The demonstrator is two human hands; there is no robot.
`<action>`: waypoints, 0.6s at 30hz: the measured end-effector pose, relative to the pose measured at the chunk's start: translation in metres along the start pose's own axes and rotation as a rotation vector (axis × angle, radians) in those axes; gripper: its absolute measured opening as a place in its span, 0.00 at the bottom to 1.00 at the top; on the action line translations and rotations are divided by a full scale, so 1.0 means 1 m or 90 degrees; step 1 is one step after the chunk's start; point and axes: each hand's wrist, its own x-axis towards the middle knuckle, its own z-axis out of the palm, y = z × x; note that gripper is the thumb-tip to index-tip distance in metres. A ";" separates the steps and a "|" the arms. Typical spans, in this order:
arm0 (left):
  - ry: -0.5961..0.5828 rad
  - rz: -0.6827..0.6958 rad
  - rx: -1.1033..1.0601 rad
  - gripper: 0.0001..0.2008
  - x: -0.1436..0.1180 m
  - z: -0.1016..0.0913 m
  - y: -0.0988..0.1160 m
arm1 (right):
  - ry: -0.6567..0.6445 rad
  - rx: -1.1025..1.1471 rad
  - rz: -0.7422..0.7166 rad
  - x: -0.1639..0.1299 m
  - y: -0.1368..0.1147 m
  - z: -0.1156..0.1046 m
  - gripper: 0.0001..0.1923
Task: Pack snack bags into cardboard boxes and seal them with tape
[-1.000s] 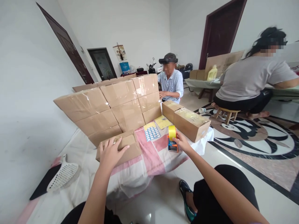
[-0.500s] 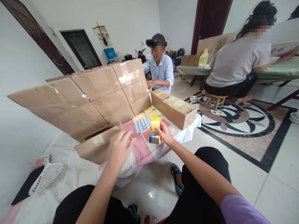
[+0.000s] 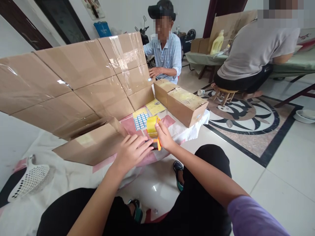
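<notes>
A tape dispenser with a wide yellow roll (image 3: 152, 127) and orange sides is in my right hand (image 3: 165, 136), its fingers wrapped round the side. My left hand (image 3: 135, 151) reaches in from the left, palm down with fingers stretched out. Its fingertips are at the lower end of the dispenser, partly covering it; whether they touch it I cannot tell. Below the dispenser is the cloth-covered table (image 3: 182, 129). A blue-and-white grid sheet (image 3: 141, 121) and a yellow sheet (image 3: 156, 107) lie just behind it.
A tall wall of taped cardboard boxes (image 3: 95, 87) stands at left, with an open carton (image 3: 91, 144) before it. A long taped box (image 3: 184, 106) lies at right. Across the table sits a person (image 3: 163, 59); another person (image 3: 258, 52) sits on a stool at right. A white perforated chair back (image 3: 31, 180) is lower left.
My left hand has moved right and down to the dispenser, its fingers straightening. The dispenser in my right hand has turned somewhat. The view has tilted down and come closer.
</notes>
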 end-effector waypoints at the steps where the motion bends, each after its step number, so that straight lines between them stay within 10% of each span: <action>1: 0.010 0.027 0.028 0.08 0.000 -0.002 0.002 | 0.004 0.010 0.007 -0.001 -0.001 0.001 0.25; 18: 0.001 0.060 0.019 0.01 0.002 0.004 0.016 | 0.038 -0.040 0.040 -0.015 0.000 0.001 0.24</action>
